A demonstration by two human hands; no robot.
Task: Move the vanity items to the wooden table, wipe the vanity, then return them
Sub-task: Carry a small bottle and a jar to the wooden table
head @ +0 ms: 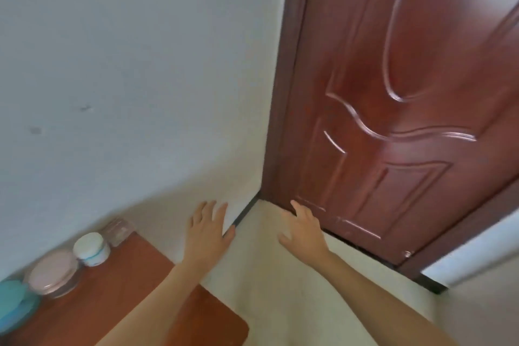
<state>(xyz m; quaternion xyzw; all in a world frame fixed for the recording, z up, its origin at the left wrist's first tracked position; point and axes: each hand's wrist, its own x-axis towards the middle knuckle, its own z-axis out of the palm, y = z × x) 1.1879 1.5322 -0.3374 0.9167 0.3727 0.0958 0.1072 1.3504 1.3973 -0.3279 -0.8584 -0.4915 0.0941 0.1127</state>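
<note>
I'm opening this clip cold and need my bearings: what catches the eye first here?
A glossy red-brown panelled door fills the right side. In the middle, the left hand and the right hand reach forward empty, fingers spread, near the door's foot. At lower left, a wooden table against the wall carries a white jar, a pink-lidded round container and a clear container.

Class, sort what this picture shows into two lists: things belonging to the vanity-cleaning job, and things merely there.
Job: wooden table, white jar, pink-lidded tub, clear container, blue item, left hand, right hand, both empty.
Merely there: brown door, white wall, floor.
</note>
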